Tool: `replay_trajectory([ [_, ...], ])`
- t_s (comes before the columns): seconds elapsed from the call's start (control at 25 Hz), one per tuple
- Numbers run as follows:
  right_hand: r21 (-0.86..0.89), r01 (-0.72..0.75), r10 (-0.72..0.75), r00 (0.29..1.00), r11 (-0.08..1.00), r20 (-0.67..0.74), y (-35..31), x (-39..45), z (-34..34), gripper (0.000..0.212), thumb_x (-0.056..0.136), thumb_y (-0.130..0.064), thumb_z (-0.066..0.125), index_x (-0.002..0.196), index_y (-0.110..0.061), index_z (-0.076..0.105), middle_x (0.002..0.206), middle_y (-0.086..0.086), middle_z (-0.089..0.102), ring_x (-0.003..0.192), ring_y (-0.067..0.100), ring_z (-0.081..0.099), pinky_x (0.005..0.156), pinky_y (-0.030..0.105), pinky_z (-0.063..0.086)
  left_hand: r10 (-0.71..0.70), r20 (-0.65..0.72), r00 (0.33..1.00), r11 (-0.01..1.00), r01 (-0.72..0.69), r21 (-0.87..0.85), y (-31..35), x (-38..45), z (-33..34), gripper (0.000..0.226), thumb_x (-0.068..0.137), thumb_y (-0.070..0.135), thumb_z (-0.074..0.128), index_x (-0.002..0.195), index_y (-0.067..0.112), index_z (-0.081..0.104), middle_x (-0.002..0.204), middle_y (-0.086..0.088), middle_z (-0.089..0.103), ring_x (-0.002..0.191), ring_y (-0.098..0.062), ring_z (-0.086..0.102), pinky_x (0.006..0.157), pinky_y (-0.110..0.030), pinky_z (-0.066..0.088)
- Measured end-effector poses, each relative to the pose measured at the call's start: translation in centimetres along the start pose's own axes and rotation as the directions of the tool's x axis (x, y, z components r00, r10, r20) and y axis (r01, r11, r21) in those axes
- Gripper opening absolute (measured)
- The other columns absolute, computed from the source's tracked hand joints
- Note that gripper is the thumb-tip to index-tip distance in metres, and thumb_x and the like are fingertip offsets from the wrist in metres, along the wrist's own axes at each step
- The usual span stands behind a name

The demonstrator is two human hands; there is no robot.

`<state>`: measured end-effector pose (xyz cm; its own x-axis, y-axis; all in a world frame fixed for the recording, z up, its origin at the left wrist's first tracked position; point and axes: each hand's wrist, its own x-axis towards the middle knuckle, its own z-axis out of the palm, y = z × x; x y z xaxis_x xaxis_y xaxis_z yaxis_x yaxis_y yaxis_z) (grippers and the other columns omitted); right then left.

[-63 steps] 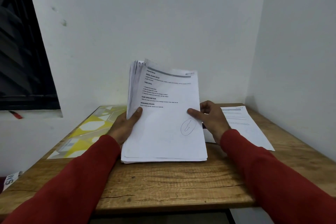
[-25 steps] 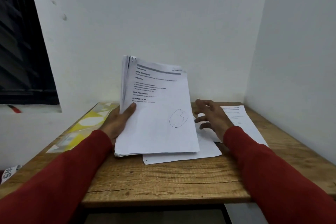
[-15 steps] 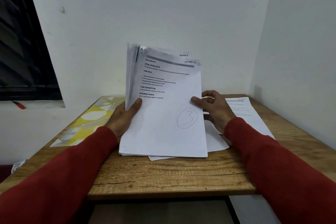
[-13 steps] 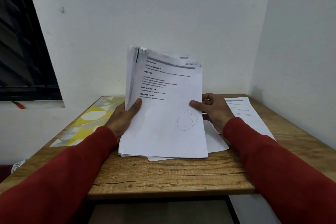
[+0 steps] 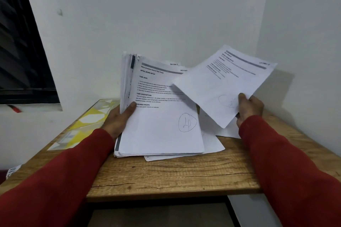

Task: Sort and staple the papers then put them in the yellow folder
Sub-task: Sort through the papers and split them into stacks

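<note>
I saw the left hand [image 5: 120,118] gripping the stack of papers [image 5: 158,116] by its left edge, thumb on the front page, the stack tilted up with its bottom edge on the wooden table [image 5: 175,175]. The right hand [image 5: 249,109] pinched a single sheet [image 5: 221,84], raised just right of the stack. Loose sheets [image 5: 212,140] lay between the hands. The yellow folder [image 5: 83,125] lay flat, left of the left hand.

White papers [image 5: 158,129] carry black print; the folder [image 5: 83,125] shows yellow, white and grey shapes; sleeves [image 5: 60,177] are red; the table [image 5: 175,175] is brown woodgrain.
</note>
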<state>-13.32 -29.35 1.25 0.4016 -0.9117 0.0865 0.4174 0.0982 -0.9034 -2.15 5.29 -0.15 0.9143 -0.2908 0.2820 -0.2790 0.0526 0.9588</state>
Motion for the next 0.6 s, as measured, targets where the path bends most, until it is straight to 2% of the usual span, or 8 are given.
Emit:
replay_trajectory([
  [0.16,-0.015,0.023,-0.022,0.997,1.000,0.067,0.5,-0.2,0.7,0.008,0.092,-0.012,0.059,0.094,-0.010,0.067,0.084,-0.001,0.067,0.072,0.015,0.065,0.058,0.027,0.055,-0.017,-0.016,1.000,1.000,0.017,-0.019,0.1,-0.1,0.0,0.026,0.096,0.038,0.057,0.113,0.020,0.065,0.102,0.003,0.072,0.087,-0.012,0.070,0.062,-0.019,0.056],
  [0.28,-0.033,0.033,-0.031,0.998,0.999,0.056,0.7,0.3,0.7,0.008,0.091,-0.014,0.060,0.085,-0.012,0.066,0.083,-0.001,0.067,0.075,0.019,0.065,0.062,0.028,0.055,-0.022,-0.033,0.999,1.000,0.022,-0.016,0.2,0.1,-0.2,0.028,0.096,0.038,0.057,0.115,0.019,0.064,0.101,0.004,0.071,0.089,-0.012,0.069,0.063,-0.019,0.056],
  [0.36,-0.067,0.028,-0.023,0.998,0.997,0.065,0.9,0.7,0.6,0.009,0.090,-0.017,0.063,0.083,-0.012,0.066,0.089,0.002,0.070,0.083,0.023,0.068,0.068,0.032,0.057,-0.034,-0.061,0.998,0.999,0.032,-0.025,0.3,0.3,-0.6,0.033,0.096,0.039,0.058,0.120,0.017,0.062,0.102,0.004,0.071,0.089,-0.012,0.069,0.066,-0.021,0.054],
  [0.48,-0.097,-0.013,0.029,0.985,0.995,0.170,1.2,0.7,0.9,0.008,0.090,-0.020,0.066,0.092,-0.013,0.068,0.106,0.006,0.072,0.095,0.026,0.071,0.078,0.039,0.059,-0.050,-0.110,0.993,0.998,0.046,-0.037,0.4,0.4,-1.0,0.037,0.096,0.038,0.059,0.123,0.014,0.061,0.097,0.006,0.069,0.083,-0.009,0.067,0.061,-0.018,0.052],
  [0.6,-0.090,-0.023,0.048,0.959,0.996,0.279,1.2,-0.2,1.5,0.006,0.094,-0.018,0.064,0.093,-0.018,0.070,0.103,0.002,0.074,0.095,0.023,0.071,0.084,0.039,0.057,-0.068,-0.127,0.990,0.998,0.066,-0.022,0.3,0.3,-1.0,0.038,0.096,0.037,0.058,0.124,0.012,0.061,0.094,0.006,0.068,0.081,-0.009,0.065,0.058,-0.017,0.050],
])
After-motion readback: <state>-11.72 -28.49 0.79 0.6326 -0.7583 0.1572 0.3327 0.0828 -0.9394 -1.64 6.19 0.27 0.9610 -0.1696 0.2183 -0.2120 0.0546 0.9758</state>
